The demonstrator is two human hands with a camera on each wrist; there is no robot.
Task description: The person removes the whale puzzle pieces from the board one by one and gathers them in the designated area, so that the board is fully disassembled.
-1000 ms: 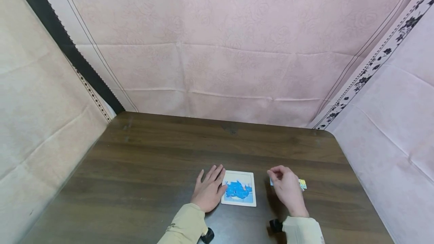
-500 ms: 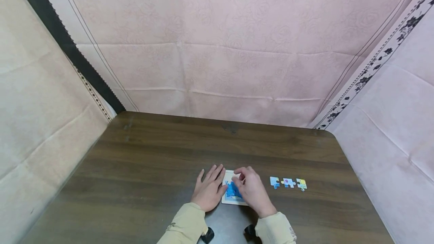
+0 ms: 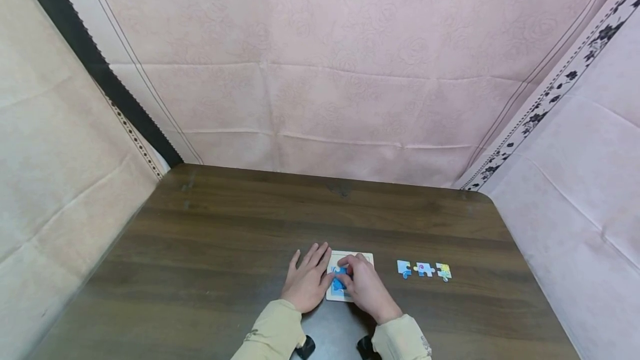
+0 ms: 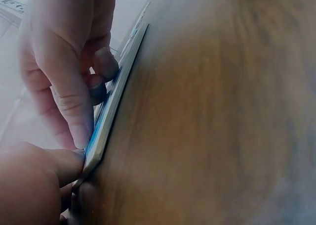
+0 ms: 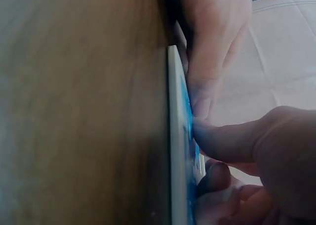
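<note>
**Puzzle board (image 3: 350, 253) flat on the table (image 3: 225, 249)!**

Left hand (image 3: 306, 279), fingers spread, rests at its left edge; right hand (image 3: 367, 286) bends over its face, whether pinching anything, we can't tell; and further right, three loose pieces (image 3: 424, 269) in a row.

3 pzl pcs (image 3: 424, 269) aside, 1 brd (image 3: 339, 297)

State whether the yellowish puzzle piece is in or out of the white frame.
Out: the yellowish piece lies on the table, apart from the white frame, beside two other pieces.
</note>
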